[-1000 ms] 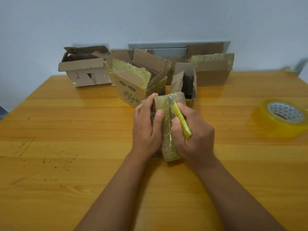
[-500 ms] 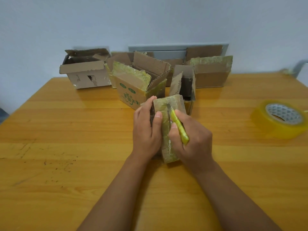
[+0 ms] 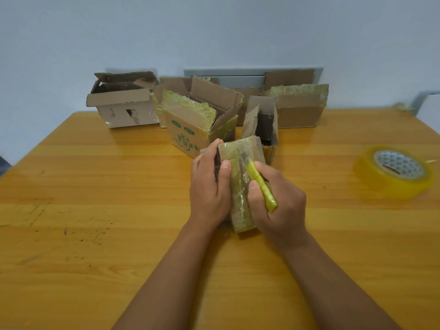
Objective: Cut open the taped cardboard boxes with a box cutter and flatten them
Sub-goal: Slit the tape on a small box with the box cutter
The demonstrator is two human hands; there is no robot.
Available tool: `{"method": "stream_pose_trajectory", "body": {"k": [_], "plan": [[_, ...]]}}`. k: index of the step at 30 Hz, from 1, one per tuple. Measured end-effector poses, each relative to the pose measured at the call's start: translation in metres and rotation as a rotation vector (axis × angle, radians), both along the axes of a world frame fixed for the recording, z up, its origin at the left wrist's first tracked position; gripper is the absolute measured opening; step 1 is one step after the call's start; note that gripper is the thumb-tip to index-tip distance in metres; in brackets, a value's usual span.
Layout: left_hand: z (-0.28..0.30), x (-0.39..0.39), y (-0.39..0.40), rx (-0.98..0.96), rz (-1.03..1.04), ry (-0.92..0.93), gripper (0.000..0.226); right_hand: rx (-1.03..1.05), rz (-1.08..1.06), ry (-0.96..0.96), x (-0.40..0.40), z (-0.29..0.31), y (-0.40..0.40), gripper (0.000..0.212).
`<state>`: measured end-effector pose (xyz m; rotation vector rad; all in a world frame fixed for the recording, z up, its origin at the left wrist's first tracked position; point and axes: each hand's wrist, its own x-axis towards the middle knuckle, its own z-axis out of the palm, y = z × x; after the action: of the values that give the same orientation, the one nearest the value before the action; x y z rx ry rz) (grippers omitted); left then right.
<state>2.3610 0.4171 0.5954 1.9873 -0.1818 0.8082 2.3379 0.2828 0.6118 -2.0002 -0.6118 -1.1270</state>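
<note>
Wooden table below grey wall

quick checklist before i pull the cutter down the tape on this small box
1. Left hand grips the small box: ok.
2. Right hand grips the cutter: ok.
3. Blade on the tape seam near the far end: ok.
4. Left thumb right beside the seam, close to the blade: not ok.
5. Blade depth in the tape: cannot tell.
6. Box steady on the table: cannot tell, hands hide its base.
</note>
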Motion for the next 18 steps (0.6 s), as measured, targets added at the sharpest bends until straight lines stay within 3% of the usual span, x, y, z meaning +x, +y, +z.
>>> {"method": "stream_pose_trajectory", "body": {"k": [18], "plan": [[0.0018, -0.0014, -0.0022, 0.004, 0.033, 0.006, 0.043, -0.065, 0.0, 0.013, 0.0028, -0.003, 0.0006, 0.031]]}}
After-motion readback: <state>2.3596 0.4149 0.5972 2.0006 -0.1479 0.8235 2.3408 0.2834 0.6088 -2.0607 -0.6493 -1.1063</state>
